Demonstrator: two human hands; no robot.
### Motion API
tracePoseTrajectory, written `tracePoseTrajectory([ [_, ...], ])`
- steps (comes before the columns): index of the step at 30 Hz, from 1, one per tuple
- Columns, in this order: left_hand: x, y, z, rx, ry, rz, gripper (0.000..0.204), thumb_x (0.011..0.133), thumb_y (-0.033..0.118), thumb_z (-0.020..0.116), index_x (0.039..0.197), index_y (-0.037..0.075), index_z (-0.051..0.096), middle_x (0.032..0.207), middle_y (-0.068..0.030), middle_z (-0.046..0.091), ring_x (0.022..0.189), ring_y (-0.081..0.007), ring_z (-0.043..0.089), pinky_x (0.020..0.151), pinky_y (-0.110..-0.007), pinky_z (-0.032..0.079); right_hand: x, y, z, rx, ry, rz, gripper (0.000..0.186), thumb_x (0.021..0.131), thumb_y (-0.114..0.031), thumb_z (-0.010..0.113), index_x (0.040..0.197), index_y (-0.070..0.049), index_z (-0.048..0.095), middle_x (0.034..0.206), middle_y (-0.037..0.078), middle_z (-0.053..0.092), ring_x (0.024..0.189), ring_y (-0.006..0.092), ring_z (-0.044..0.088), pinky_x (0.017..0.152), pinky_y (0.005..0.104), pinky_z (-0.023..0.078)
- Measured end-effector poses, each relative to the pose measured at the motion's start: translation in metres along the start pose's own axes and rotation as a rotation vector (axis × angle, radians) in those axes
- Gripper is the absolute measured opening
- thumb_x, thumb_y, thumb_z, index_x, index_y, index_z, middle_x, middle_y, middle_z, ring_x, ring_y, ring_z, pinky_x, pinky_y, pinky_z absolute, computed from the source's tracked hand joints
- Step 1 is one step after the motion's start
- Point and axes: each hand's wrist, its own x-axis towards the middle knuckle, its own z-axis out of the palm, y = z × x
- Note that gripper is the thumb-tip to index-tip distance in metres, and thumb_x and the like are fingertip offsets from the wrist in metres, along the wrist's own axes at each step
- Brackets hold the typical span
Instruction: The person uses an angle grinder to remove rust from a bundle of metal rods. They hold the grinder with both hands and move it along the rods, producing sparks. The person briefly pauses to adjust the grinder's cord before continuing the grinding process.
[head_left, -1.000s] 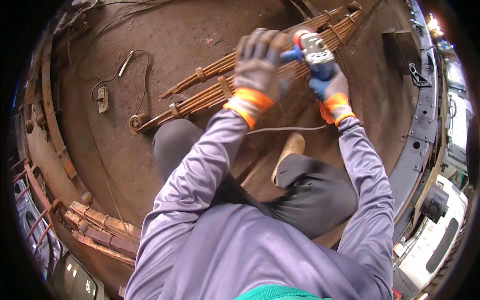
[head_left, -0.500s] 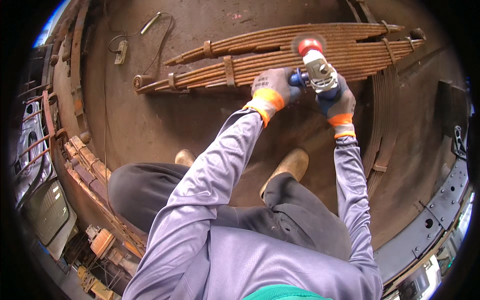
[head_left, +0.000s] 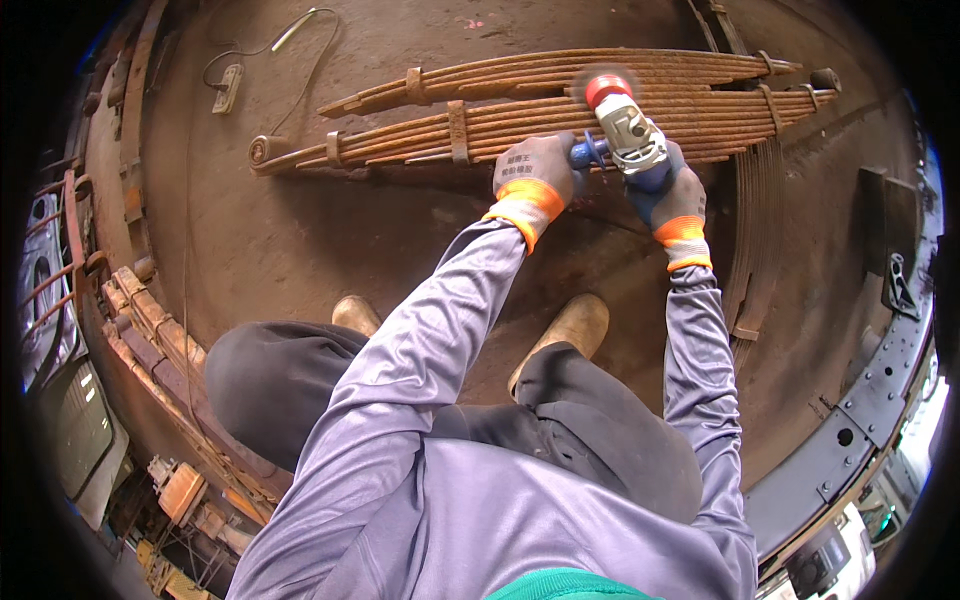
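An angle grinder [head_left: 632, 138] with a white body and a red, round head is held between my two hands. Its disc is a spinning blur over the gap between two rusty leaf springs. My left hand [head_left: 533, 168], in a grey glove with an orange cuff, is closed round the blue side handle [head_left: 590, 150]. Wrapped round the grinder's rear body is my gloved right hand [head_left: 678, 198]. The nearer leaf spring [head_left: 400, 147] passes behind the grinder and has metal clamps round it. Beyond it lies the farther leaf spring [head_left: 500, 74], also clamped.
A power socket strip [head_left: 228, 88] with a cable lies on the brown floor at the far left. More leaf springs [head_left: 758, 230] run along the right, and rusty bars [head_left: 160, 340] lie on the left. A riveted dark beam [head_left: 850, 430] curves along the right side.
The grinder and both hands have shifted slightly left along the springs, with the disc still spinning. The whole view has turned a little.
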Motion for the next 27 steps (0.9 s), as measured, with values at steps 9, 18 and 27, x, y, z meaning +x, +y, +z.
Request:
tracePoseTrajectory([
  [9,-0.009,-0.016,0.0,-0.025,0.023,-0.013,0.031,0.086,0.033,0.077,0.114,0.02,0.071,0.105,-0.0128,0.077,0.103,-0.036,0.074,0.088,-0.049,0.059,-0.002,-0.014,0.009,-0.087,-0.04,0.079,0.063,0.073,-0.03,0.09,0.128,-0.016,0.064,0.105,0.019,0.077,0.101,0.04,0.075,0.085,0.0474,0.059],
  [18,-0.019,-0.04,0.018,-0.063,0.241,0.047,0.039,0.078,0.039,0.085,0.103,0.016,0.067,0.096,-0.0132,0.076,0.092,-0.0384,0.074,0.079,-0.05,0.058,-0.003,-0.038,0.01,-0.104,-0.08,0.054,0.062,0.074,-0.031,0.09,0.128,-0.016,0.063,0.106,0.021,0.077,0.102,0.0425,0.073,0.084,0.0479,0.059],
  [27,-0.03,-0.052,0.019,-0.097,0.302,0.01,0.035,0.074,0.03,0.087,0.099,0.013,0.069,0.095,-0.0141,0.077,0.091,-0.0375,0.075,0.08,-0.05,0.058,-0.006,-0.049,0.013,-0.105,-0.106,-0.011,0.059,0.076,-0.03,0.088,0.127,-0.015,0.063,0.106,0.021,0.076,0.1,0.044,0.072,0.084,0.0493,0.058],
])
